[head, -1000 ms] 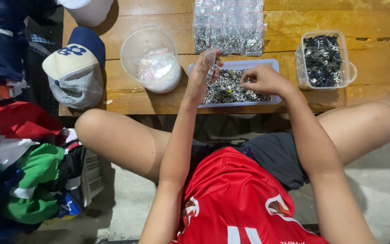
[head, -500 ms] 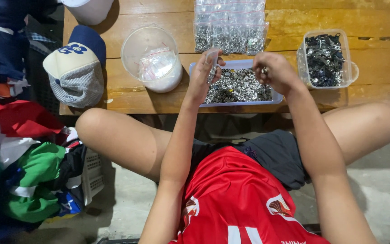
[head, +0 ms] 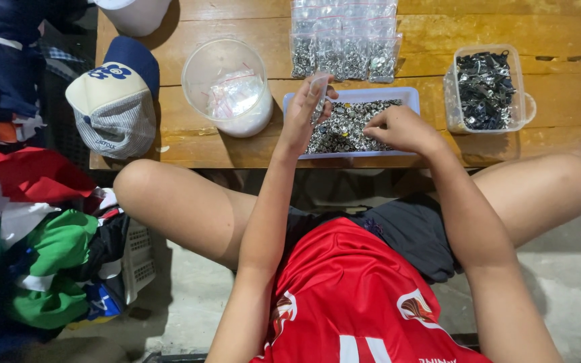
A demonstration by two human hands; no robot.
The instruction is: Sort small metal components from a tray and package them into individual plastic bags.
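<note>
Left hand: the left hand (head: 302,114) is raised over the near-left end of the tray, closed around a small clear plastic bag (head: 319,91) pinched between thumb and fingers, mouth upward.
Right hand: the right hand (head: 398,128) is lowered onto the heap of small silver metal parts (head: 344,128), fingers curled down into it; whether any pieces are pinched cannot be told, since the fingertips are hidden.
Tray: the shallow pale-blue tray (head: 405,94) lies on the wooden table (head: 546,27) close to its near edge, between the two hands.
Surroundings: filled small bags (head: 344,40) are laid in rows just beyond the tray; a round clear tub (head: 226,84) with empty bags stands to the left; a clear box of dark metal parts (head: 485,87) stands to the right; a cap (head: 115,101) rests at the table's left end.
Risk, spill: pieces could be dropped between heap and bag, since the bag mouth is narrow and limp and is held only by one hand.
Risk, loss: dropped pieces could fall past the near edge onto the lap or floor, the tray being so near that edge.
Risk, mixing: dark parts could be mixed in if the right-hand box were knocked by the forearm.
Risk, bag: the thin bag could be pierced or slip from the pinch if overfilled.
</note>
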